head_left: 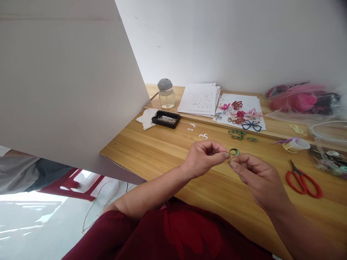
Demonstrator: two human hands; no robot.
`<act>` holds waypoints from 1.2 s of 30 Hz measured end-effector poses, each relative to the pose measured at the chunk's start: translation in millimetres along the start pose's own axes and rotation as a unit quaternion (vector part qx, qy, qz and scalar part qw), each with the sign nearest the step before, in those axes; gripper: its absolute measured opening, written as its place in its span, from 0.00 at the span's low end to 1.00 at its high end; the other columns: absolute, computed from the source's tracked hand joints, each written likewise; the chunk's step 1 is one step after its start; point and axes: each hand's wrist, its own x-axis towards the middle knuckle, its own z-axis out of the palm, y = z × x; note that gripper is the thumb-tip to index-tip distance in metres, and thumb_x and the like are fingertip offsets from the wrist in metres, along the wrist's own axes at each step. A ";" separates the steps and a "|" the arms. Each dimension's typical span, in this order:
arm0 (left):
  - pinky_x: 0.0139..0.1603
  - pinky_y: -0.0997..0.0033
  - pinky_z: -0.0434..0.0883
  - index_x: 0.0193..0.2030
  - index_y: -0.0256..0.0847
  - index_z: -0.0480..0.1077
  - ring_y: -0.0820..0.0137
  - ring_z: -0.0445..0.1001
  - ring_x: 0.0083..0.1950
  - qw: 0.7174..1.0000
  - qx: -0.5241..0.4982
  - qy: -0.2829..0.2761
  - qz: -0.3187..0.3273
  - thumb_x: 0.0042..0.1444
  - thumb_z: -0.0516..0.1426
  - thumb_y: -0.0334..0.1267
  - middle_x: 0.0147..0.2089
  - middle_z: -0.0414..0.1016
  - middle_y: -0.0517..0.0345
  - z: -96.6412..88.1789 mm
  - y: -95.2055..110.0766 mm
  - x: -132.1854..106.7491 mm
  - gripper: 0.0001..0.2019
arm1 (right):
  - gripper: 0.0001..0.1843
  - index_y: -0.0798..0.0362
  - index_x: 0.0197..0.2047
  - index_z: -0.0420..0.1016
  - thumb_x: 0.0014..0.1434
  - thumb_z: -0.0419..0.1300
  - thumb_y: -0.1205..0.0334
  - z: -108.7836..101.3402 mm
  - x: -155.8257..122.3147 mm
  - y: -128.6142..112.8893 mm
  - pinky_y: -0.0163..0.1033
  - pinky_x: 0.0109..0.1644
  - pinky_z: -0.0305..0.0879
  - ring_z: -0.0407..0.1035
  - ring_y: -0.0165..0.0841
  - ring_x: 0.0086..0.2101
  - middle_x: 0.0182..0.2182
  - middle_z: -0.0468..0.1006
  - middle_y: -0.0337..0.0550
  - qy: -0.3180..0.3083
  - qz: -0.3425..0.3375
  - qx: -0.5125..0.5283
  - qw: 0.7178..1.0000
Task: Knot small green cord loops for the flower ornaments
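Observation:
A small green ring-shaped piece (234, 152) sits between my two hands above the wooden table. My right hand (256, 173) pinches its lower edge between thumb and forefinger. On the other side my left hand (207, 157) is closed in a pinch, its fingertips at the ring's left edge; whether they grip the ring or a thin thread on it is too small to make out. Several similar green pieces (238, 135) lie on the table just beyond. White crescent-shaped cutouts (203, 136) rest farther left.
Red-handled scissors (304, 180) lie at right, near a white cup (296, 144) and a pink plastic bag (303, 97). Behind are colourful flower ornaments (240, 115), paper sheets (199, 96), a bottle (166, 94) and a black tray (166, 119). A grey partition (67, 79) stands left.

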 end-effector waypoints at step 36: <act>0.36 0.75 0.74 0.32 0.37 0.79 0.74 0.77 0.32 0.893 0.344 0.028 0.290 0.58 0.64 0.32 0.31 0.82 0.56 -13.8 -18.2 -11.5 0.04 | 0.07 0.46 0.38 0.83 0.68 0.64 0.58 3.7 -14.6 -11.5 0.39 0.30 0.55 0.59 0.28 0.21 0.18 0.64 0.32 0.026 -0.238 -0.281 0.929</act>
